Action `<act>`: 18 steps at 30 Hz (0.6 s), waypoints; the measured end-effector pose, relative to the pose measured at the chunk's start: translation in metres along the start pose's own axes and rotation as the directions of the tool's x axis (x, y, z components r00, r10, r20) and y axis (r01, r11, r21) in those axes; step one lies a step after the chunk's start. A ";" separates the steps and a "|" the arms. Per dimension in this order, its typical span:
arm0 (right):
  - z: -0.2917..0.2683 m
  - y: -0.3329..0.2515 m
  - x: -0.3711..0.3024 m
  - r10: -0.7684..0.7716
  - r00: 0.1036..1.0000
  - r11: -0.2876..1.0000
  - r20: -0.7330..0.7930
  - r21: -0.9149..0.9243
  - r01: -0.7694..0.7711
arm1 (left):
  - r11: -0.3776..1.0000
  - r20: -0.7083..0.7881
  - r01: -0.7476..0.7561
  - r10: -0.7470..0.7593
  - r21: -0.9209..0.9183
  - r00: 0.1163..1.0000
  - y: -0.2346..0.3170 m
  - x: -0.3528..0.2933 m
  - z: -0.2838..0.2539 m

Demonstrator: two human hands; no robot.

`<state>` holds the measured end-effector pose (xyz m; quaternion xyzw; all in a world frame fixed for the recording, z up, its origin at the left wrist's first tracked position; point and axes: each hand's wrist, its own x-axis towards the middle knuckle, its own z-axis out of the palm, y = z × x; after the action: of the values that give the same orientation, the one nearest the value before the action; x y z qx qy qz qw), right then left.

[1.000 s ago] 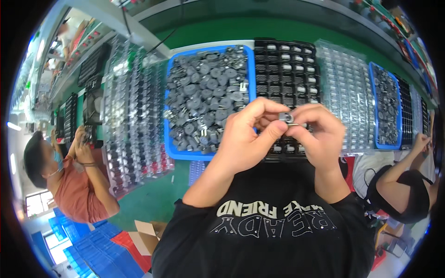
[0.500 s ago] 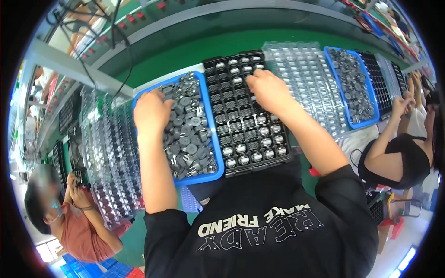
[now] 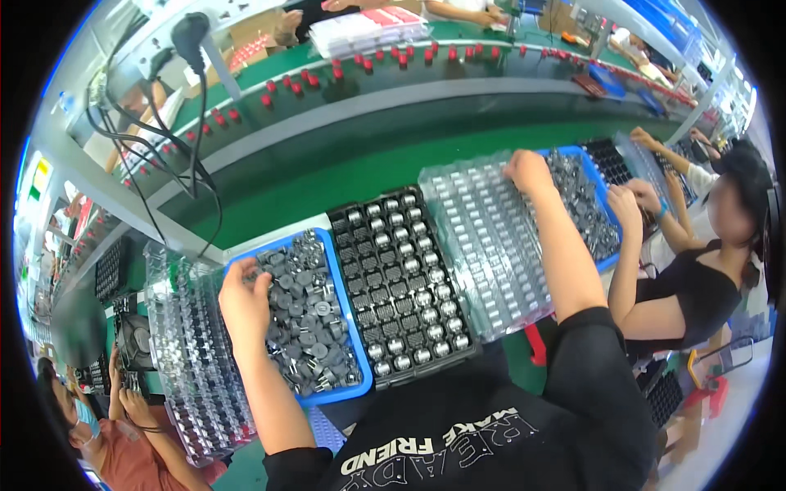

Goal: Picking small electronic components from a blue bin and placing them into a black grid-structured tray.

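Note:
At the left rim of a blue tray [image 3: 335, 278], my left hand [image 3: 244, 307] is curled, thumb near the bent fingers; what is in it, if anything, is hidden. Small grey round parts with metal pins [image 3: 304, 315] fill this tray. Reaching farther out, my right hand [image 3: 530, 172] is closed at the far right corner of a clear plastic tray [image 3: 483, 237] holding rows of small shiny metal parts. Its fingertips are too small to show what they grip. Between the blue and clear trays lies a black compartment tray [image 3: 393, 286], with shiny parts in many pockets and others bare.
Stacked clear trays [image 3: 192, 352] stand to my left. Another blue tray of grey parts [image 3: 577, 196] is at the right, beside a co-worker in black [image 3: 684, 286]. A person in a face mask [image 3: 123, 442] sits left. Black cables [image 3: 192, 131] hang at the far left.
My right hand has moved from the black tray to the clear tray's far right corner. My left hand has lifted to the blue tray's left rim. The view has tilted up.

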<state>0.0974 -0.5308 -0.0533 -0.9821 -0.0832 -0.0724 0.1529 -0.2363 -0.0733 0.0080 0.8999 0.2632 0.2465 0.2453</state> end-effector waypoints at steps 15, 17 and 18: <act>-0.004 0.015 -0.007 -0.131 0.991 0.988 -0.028 0.081 0.133 | 0.383 0.248 0.231 -0.005 -0.894 0.969 0.029 -0.064 -0.029; 0.002 0.030 -0.001 -0.216 0.972 0.976 -0.089 0.018 0.218 | 0.180 0.268 0.250 0.083 -0.951 0.960 0.038 -0.071 -0.022; 0.007 0.036 -0.002 -0.264 0.954 0.964 -0.141 -0.013 0.265 | 0.095 0.278 0.268 0.122 -0.959 0.953 0.044 -0.073 -0.017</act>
<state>0.1031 -0.5625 -0.0702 -0.9539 -0.2032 -0.1616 0.1503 -0.2847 -0.1438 0.0228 0.5110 0.0354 0.2125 0.8321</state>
